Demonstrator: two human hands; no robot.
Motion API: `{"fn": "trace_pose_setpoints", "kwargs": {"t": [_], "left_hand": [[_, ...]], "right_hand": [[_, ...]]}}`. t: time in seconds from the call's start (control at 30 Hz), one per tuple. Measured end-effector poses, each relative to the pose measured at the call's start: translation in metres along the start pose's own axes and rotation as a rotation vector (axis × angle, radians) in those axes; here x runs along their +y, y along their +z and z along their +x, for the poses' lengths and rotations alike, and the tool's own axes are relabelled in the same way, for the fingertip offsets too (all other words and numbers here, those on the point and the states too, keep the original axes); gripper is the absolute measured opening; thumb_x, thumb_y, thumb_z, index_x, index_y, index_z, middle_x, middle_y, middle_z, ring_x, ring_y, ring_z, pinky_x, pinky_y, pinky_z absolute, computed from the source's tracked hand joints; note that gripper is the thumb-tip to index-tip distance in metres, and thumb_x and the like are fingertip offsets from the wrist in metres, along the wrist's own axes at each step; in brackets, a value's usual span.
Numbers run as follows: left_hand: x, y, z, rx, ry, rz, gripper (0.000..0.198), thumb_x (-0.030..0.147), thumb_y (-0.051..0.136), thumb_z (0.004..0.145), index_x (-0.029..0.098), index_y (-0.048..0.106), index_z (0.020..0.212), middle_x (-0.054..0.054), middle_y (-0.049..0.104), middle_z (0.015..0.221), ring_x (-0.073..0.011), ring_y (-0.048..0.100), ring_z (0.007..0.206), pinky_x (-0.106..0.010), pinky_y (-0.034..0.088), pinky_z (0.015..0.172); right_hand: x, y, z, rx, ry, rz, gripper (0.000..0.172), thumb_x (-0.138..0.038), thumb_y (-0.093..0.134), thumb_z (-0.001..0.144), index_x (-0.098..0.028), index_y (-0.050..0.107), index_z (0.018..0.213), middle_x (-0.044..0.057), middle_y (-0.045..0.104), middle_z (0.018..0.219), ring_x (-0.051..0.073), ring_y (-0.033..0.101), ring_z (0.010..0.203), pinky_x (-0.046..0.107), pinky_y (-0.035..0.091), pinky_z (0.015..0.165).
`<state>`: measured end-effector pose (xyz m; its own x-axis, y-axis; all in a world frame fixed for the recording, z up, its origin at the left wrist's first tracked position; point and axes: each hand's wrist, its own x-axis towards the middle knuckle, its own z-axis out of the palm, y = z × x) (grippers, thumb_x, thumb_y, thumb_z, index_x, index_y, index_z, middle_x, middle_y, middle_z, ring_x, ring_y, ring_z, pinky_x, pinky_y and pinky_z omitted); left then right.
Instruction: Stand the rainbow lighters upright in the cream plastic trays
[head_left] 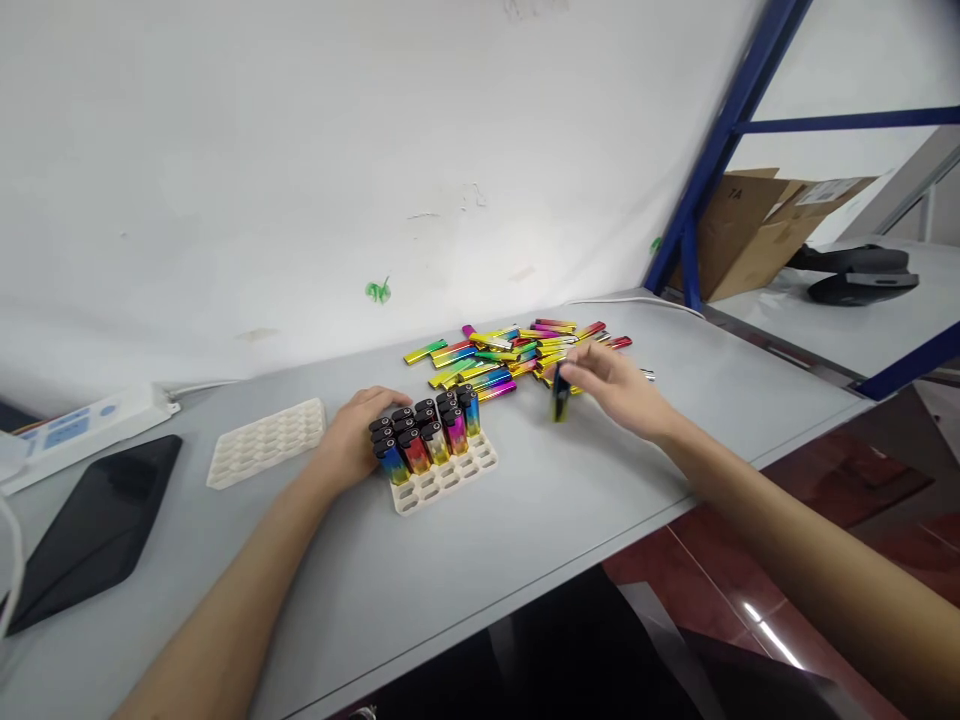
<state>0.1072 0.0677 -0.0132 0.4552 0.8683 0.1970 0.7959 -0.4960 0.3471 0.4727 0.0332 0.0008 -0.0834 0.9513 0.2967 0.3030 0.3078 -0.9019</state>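
My right hand (pixel 611 385) pinches a lighter (pixel 559 395) by its dark top end; its yellowish lower end points down, slightly blurred. Around the left end of a white tray with slots (pixel 442 488) my left hand (pixel 356 435) is curled, its fingertips behind the lighters and partly hidden. Black-topped lighters (pixel 416 452) in metallic blue, red, gold and pink stand upright in the tray's back rows. Its front row of slots shows bare. Beyond my right hand lies a loose heap of shiny coloured lighters (pixel 517 355).
A second white slotted tray (pixel 266 442) lies left of my left hand. A black phone-like slab (pixel 97 525) and a white power strip (pixel 90 425) are farther left. A wall backs the grey table (pixel 525 520). Blue frame posts (pixel 701 160) and a cardboard box (pixel 765 235) stand right.
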Motion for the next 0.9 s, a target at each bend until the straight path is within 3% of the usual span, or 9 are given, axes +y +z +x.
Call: {"fn": "trace_pose_setpoints", "kwargs": {"t": [0.07, 0.13, 0.23, 0.33, 0.47, 0.57, 0.67, 0.77, 0.9], "left_hand": [[0.000, 0.000, 0.000, 0.000, 0.000, 0.003, 0.043, 0.029, 0.054, 0.072, 0.021, 0.065, 0.114, -0.008, 0.071, 0.117, -0.0286, 0.065, 0.113, -0.038, 0.051, 0.095], [-0.001, 0.001, -0.001, 0.004, 0.002, 0.007, 0.044, 0.029, 0.055, 0.072, 0.021, 0.065, 0.114, -0.009, 0.071, 0.117, -0.0290, 0.064, 0.114, -0.038, 0.051, 0.095], [-0.003, 0.002, 0.000, 0.000, 0.016, 0.020, 0.045, 0.028, 0.055, 0.071, 0.020, 0.064, 0.114, -0.009, 0.071, 0.117, -0.0290, 0.064, 0.114, -0.038, 0.051, 0.095], [-0.003, 0.002, 0.000, -0.003, 0.012, 0.030, 0.044, 0.028, 0.055, 0.072, 0.020, 0.064, 0.114, -0.009, 0.070, 0.118, -0.0289, 0.064, 0.114, -0.039, 0.051, 0.096], [-0.001, 0.000, 0.000, -0.015, 0.014, 0.032, 0.044, 0.027, 0.054, 0.073, 0.021, 0.064, 0.115, -0.008, 0.070, 0.118, -0.0272, 0.064, 0.114, -0.037, 0.051, 0.096], [-0.001, -0.001, -0.001, -0.018, 0.023, 0.035, 0.044, 0.026, 0.054, 0.072, 0.022, 0.063, 0.115, -0.007, 0.070, 0.118, -0.0266, 0.064, 0.115, -0.036, 0.051, 0.097], [-0.005, 0.001, 0.000, -0.004, 0.016, 0.039, 0.043, 0.029, 0.054, 0.072, 0.023, 0.063, 0.114, -0.006, 0.070, 0.117, -0.0267, 0.063, 0.114, -0.036, 0.051, 0.095], [-0.010, 0.004, 0.000, 0.014, 0.026, 0.047, 0.041, 0.033, 0.054, 0.075, 0.025, 0.064, 0.113, -0.005, 0.070, 0.117, -0.0264, 0.064, 0.113, -0.035, 0.051, 0.094], [-0.014, 0.005, 0.000, 0.011, 0.018, 0.045, 0.041, 0.035, 0.055, 0.076, 0.025, 0.065, 0.114, -0.005, 0.071, 0.117, -0.0264, 0.064, 0.112, -0.035, 0.051, 0.094]], "right_hand": [[-0.010, 0.013, 0.019, 0.061, 0.071, 0.359, 0.033, -0.054, 0.066, 0.091, -0.026, 0.048, 0.090, -0.003, 0.063, 0.073, 0.015, 0.058, 0.061, 0.029, 0.049, 0.060], [-0.016, 0.027, 0.038, 0.118, 0.146, 0.594, 0.035, -0.051, 0.070, 0.088, -0.027, 0.046, 0.091, -0.010, 0.050, 0.062, 0.009, 0.037, 0.042, 0.022, 0.031, 0.042], [-0.015, 0.043, 0.058, 0.053, 0.250, 0.738, 0.030, -0.050, 0.065, 0.091, -0.023, 0.053, 0.090, -0.011, 0.040, 0.056, 0.005, 0.020, 0.037, 0.020, 0.013, 0.037], [-0.006, 0.048, 0.061, 0.016, 0.320, 0.714, 0.027, -0.045, 0.059, 0.094, -0.018, 0.059, 0.088, -0.006, 0.048, 0.060, 0.006, 0.029, 0.039, 0.021, 0.018, 0.036], [0.001, 0.044, 0.053, -0.057, 0.259, 0.638, 0.025, -0.042, 0.067, 0.092, -0.018, 0.064, 0.097, -0.002, 0.060, 0.071, 0.008, 0.044, 0.045, 0.021, 0.030, 0.039], [0.001, 0.043, 0.049, -0.123, 0.246, 0.662, 0.031, -0.048, 0.072, 0.089, -0.020, 0.065, 0.101, -0.009, 0.043, 0.060, 0.005, 0.030, 0.040, 0.019, 0.022, 0.039], [-0.001, 0.047, 0.049, -0.162, 0.303, 0.735, 0.035, -0.054, 0.064, 0.093, -0.020, 0.063, 0.094, -0.012, 0.025, 0.054, 0.005, 0.014, 0.040, 0.019, 0.014, 0.039], [-0.002, 0.051, 0.048, -0.184, 0.350, 0.770, 0.035, -0.053, 0.054, 0.098, -0.020, 0.060, 0.087, -0.010, 0.030, 0.054, 0.006, 0.015, 0.041, 0.019, 0.015, 0.038], [-0.004, 0.054, 0.045, -0.215, 0.353, 0.749, 0.031, -0.046, 0.061, 0.097, -0.022, 0.052, 0.081, -0.008, 0.043, 0.056, 0.007, 0.022, 0.042, 0.019, 0.018, 0.038]]}}
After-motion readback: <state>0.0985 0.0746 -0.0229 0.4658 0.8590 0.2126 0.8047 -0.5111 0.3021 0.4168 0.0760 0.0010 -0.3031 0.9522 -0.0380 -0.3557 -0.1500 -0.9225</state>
